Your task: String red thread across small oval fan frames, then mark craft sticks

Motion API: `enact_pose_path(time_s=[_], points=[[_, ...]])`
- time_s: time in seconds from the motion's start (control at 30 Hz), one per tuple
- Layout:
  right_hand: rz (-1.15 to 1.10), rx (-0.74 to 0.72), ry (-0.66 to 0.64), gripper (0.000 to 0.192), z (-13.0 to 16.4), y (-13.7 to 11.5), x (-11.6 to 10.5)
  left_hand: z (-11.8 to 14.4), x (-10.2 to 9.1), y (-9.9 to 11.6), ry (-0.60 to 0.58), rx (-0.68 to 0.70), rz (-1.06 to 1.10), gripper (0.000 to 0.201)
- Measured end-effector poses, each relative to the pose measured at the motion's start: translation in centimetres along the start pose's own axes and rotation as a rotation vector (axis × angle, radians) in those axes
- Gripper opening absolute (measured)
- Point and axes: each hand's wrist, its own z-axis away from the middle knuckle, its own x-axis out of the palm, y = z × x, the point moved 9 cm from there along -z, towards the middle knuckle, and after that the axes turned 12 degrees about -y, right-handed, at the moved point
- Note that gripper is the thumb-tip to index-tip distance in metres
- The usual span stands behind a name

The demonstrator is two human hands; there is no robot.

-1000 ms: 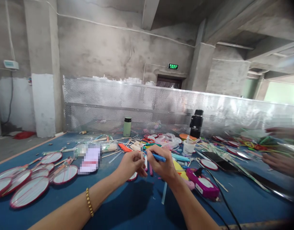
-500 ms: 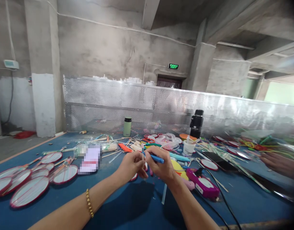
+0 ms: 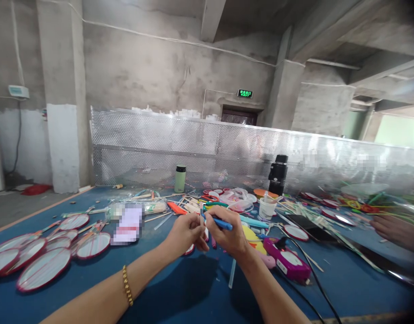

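Note:
My left hand (image 3: 189, 230) is closed in a pinch on a thin pale strip (image 3: 201, 210), which stands upright between the fingertips. Beside it, my right hand (image 3: 227, 231) grips a blue pen (image 3: 223, 224), its front end pointing left at the strip. The two hands almost touch above the blue table (image 3: 180, 294). Under the wrists lie a yellow piece (image 3: 252, 236) and a translucent stick (image 3: 232, 273). What sits directly behind the fingers is partly hidden.
Several red-rimmed round discs (image 3: 45, 270) lie at left. A purple device (image 3: 287, 260) with black cables sits at right, near a white cup (image 3: 267, 207) and black phone (image 3: 310, 227). A green bottle (image 3: 180, 179) and black flask (image 3: 277, 174) stand behind. Another person's hand (image 3: 396, 231) is far right.
My two hands hold nearly the same pose, with the strip and pen still together. The view has shifted very slightly. The other person's hand at far right moved a little rightward.

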Motion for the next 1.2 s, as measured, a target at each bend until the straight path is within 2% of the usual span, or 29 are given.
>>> enact_pose_path(time_s=[0.83,1.2], points=[[0.018,0.026,-0.033,0.016,-0.05,0.22,0.36,-0.03,-0.01,0.03,-0.003,0.005,-0.006,0.019],[0.019,0.027,-0.007,0.017,-0.1,-0.01,0.05,0.06,-0.08,0.1,0.009,-0.013,-0.032,0.02]])
